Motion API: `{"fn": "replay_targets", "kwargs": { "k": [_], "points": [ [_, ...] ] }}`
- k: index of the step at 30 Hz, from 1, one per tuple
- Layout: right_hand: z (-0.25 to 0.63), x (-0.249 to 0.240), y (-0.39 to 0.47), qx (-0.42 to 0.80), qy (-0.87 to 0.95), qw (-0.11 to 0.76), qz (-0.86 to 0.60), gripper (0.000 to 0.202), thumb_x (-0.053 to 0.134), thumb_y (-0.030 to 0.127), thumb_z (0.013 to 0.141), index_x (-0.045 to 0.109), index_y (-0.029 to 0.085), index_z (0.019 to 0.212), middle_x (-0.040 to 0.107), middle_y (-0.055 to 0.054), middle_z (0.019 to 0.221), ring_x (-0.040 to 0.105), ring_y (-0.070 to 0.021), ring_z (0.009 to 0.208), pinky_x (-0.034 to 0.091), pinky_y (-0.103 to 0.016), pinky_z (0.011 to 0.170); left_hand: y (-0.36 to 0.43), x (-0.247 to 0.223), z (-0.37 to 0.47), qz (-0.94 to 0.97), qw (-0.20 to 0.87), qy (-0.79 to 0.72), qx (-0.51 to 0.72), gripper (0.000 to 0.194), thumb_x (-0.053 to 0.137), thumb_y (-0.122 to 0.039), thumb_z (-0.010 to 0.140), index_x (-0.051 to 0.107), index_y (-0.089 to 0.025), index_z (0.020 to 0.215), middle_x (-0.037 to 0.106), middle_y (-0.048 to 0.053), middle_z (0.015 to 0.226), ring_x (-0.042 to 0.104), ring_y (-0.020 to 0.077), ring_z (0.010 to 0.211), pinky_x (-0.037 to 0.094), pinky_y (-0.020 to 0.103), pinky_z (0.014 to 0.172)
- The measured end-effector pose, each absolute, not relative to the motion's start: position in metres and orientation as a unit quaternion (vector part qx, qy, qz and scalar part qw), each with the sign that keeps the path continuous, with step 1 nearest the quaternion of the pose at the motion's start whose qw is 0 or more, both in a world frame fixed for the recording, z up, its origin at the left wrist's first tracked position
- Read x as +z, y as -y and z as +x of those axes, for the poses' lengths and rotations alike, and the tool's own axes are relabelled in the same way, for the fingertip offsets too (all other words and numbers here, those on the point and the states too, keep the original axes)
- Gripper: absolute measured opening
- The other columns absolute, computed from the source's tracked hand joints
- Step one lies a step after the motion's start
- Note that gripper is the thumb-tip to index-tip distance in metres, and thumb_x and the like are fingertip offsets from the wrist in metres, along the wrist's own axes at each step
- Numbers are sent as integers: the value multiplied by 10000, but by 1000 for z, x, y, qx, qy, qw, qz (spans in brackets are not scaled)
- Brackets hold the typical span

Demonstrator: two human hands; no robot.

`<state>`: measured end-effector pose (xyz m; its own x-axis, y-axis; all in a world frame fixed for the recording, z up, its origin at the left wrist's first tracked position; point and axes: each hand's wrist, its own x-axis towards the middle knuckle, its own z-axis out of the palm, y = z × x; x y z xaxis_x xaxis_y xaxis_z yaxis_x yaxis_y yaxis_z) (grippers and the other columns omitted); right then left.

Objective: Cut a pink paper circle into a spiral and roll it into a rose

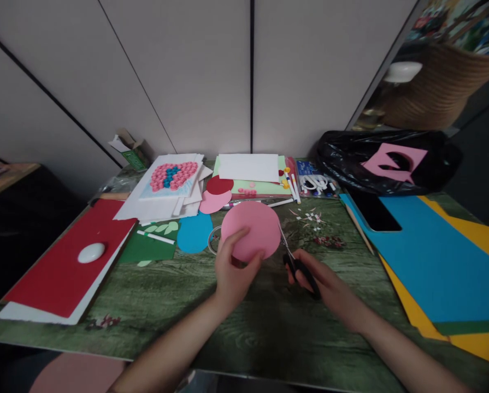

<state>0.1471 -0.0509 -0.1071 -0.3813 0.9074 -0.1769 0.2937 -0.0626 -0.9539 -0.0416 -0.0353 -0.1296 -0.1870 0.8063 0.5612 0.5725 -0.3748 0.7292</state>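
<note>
I see a table under a green wood-grain patterned cloth (166, 284), set against a pale panelled wall (195, 71). At centre, my left hand (234, 270) pinches the lower edge of a round pink paper disc (252, 230), thumb on top. At three o'clock of the disc, my right hand (324, 281) grips black-handled scissors (295, 262), fingers closed through the loops, blades touching the disc's rim. A red paper sheet (64, 262) carrying a white oval object (91, 252) lies at nine o'clock; blue (428, 256) and yellow card sheets (482, 240) at three o'clock. A black plastic bag (375, 158) sits at one o'clock.
</note>
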Motion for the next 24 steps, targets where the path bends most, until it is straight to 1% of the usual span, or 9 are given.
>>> {"fn": "replay_targets", "kwargs": {
  "k": [5, 11, 17, 24],
  "points": [
    [146, -105, 51, 541, 630, 282, -481, 272, 444, 456, 884, 468, 208, 771, 506, 3, 739, 479, -147, 725, 363, -272, 627, 35, -128, -41, 623, 110, -552, 544, 402, 702, -172, 682, 589, -204, 1067, 672, 67, 1045, 624, 230, 1001, 504, 395, 860],
    [146, -110, 52, 533, 634, 277, -487, 220, 423, 388, 904, 474, 210, 786, 519, 8, 729, 484, -142, 721, 367, -276, 656, 36, -128, -41, 622, 107, -552, 544, 408, 706, -162, 676, 592, -207, 1065, 674, 62, 1045, 622, 225, 1003, 505, 382, 859],
    [145, -110, 52, 527, 632, 276, -497, 222, 450, 414, 886, 472, 212, 797, 513, 13, 731, 472, -137, 698, 368, -266, 644, 36, -128, -42, 624, 100, -540, 555, 370, 712, -163, 675, 610, -193, 1029, 691, 60, 1007, 641, 213, 964, 520, 360, 825],
    [146, -110, 52, 524, 633, 278, -498, 205, 460, 404, 887, 483, 213, 818, 524, 17, 708, 479, -135, 677, 372, -266, 633, 35, -127, -43, 632, 99, -531, 556, 181, 700, -163, 678, 678, -203, 853, 727, 32, 844, 673, 195, 820, 543, 329, 726]
  ]
}}
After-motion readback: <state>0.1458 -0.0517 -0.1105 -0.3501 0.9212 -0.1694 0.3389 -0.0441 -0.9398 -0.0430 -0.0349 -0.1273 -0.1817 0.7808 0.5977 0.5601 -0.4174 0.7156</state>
